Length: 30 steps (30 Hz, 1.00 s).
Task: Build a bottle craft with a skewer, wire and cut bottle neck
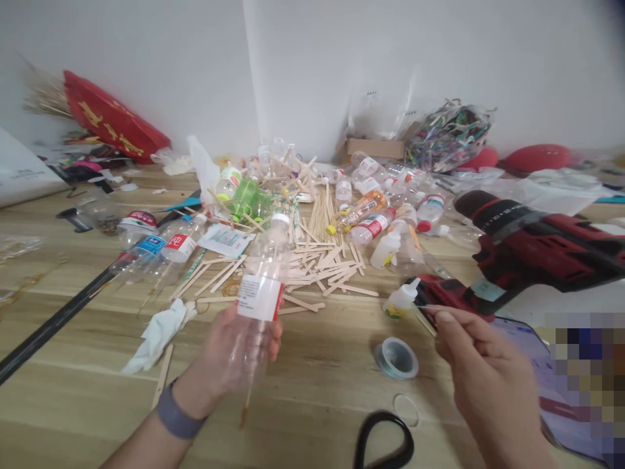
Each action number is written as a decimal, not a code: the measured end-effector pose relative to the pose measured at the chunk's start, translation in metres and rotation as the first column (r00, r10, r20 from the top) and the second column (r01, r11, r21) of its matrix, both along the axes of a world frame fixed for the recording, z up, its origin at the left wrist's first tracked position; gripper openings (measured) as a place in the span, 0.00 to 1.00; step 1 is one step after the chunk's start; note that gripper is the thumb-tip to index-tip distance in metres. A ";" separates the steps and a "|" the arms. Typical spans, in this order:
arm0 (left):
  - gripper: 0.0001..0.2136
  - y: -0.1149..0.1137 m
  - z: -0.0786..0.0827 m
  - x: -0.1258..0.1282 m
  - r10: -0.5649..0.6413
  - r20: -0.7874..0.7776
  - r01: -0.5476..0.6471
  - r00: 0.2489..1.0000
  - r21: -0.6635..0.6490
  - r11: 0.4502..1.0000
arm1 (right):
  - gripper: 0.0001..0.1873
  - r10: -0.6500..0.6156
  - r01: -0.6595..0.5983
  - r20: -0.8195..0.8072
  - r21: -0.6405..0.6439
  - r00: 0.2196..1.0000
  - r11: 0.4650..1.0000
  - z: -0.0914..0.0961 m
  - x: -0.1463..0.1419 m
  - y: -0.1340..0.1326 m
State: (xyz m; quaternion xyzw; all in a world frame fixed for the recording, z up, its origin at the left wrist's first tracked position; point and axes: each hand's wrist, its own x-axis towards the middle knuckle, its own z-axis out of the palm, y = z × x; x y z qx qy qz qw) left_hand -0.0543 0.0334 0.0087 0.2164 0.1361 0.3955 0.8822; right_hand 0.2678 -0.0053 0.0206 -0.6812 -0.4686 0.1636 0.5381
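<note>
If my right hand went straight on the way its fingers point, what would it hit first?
Probably the small white squeeze bottle just beyond the fingers of the right hand, beside the red drill; depth is unclear, so the hand might pass above it.

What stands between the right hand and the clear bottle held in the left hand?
Nothing visible does. The left hand grips the clear bottle; the right hand, pinching a thin stick, is apart from it. Only a small roll lies flat on the wooden table beneath the gap.
</note>
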 end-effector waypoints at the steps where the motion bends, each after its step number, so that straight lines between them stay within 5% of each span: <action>1: 0.22 -0.001 -0.002 0.002 -0.027 -0.009 0.027 1.000 0.001 1.000 | 0.19 0.032 -0.032 -0.016 -0.014 0.999 0.999 0.001 -0.007 -0.001; 12: 0.24 -0.017 -0.026 0.019 -0.143 -0.091 0.144 0.985 0.000 0.990 | 0.14 0.366 -0.364 0.137 -0.041 0.920 0.930 0.000 -0.049 -0.012; 21: 0.25 -0.031 -0.016 0.037 -0.175 -0.222 0.190 0.959 0.049 0.980 | 0.14 0.498 -0.498 0.157 -0.045 0.853 0.866 0.001 -0.067 -0.017; 30: 0.26 -0.029 -0.015 0.030 -0.124 -0.262 0.149 0.957 0.078 0.986 | 0.14 0.466 -0.467 0.190 -0.044 0.864 0.883 -0.003 -0.056 -0.012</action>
